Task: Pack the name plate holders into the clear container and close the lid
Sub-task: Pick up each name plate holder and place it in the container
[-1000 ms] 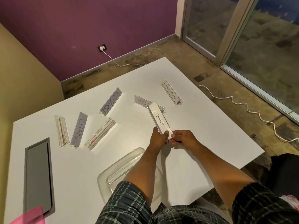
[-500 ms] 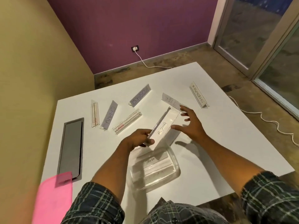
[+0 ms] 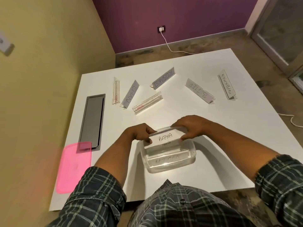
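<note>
A: How many holders were counted?

B: Six lay on the table (image 3: 205,76) beyond the hands; at least one lay in the container (image 3: 168,159).

A: Hand state?

B: Left hand (image 3: 139,134) and right hand (image 3: 191,126) each gripped an end of the ALPHA holder (image 3: 165,137), now level over the container; earlier the left alone held it, tilted.

A white table (image 3: 213,128) is seen on mottled floor (image 3: 188,48); purple wall (image 3: 180,17) ahead of the hands, ochre wall (image 3: 49,63) leftward, a cable (image 3: 167,41) plugged into a socket (image 3: 161,29).

ALPHA holder (image 3: 165,139) between both hands, over container (image 3: 170,163)
</note>
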Action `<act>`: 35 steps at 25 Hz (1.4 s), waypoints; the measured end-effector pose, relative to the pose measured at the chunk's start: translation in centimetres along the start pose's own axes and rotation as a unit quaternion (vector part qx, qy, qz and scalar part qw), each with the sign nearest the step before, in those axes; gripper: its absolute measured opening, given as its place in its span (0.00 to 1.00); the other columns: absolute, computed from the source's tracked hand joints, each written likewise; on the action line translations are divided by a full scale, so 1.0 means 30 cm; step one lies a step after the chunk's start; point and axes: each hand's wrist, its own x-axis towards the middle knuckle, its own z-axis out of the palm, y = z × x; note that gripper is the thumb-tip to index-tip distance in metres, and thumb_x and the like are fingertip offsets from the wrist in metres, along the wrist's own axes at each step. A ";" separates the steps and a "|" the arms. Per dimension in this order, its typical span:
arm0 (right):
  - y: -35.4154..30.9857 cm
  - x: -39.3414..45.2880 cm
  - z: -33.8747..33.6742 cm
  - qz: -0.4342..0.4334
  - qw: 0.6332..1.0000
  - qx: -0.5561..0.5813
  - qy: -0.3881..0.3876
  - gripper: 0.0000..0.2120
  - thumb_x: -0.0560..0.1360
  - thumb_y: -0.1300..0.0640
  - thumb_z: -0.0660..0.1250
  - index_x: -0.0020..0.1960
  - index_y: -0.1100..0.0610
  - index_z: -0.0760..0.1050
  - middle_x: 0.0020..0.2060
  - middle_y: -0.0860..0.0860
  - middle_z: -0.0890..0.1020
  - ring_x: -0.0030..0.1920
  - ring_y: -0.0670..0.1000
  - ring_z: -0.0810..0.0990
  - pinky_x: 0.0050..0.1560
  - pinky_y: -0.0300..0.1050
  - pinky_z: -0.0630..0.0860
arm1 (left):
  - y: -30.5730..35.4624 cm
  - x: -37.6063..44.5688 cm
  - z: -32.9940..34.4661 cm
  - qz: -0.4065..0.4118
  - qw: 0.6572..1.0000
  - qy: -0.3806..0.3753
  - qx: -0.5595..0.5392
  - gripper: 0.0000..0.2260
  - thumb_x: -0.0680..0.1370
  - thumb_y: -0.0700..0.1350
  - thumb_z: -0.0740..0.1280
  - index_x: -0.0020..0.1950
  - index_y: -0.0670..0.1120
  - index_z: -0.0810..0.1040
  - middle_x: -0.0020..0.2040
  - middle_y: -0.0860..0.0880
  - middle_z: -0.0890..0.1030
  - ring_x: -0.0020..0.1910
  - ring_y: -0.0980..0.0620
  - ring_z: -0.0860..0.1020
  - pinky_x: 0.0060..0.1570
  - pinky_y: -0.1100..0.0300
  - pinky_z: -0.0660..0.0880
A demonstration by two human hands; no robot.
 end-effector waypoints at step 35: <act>-0.085 0.119 0.268 0.057 0.965 -0.247 -0.069 0.16 0.80 0.59 0.61 0.67 0.58 0.69 0.56 0.57 0.80 0.55 0.61 0.81 0.54 0.52 0.74 | -0.062 0.163 0.305 -0.025 0.912 0.137 0.386 0.12 0.79 0.38 0.62 0.61 0.43 0.77 0.57 0.42 0.80 0.56 0.40 0.81 0.51 0.50 0.76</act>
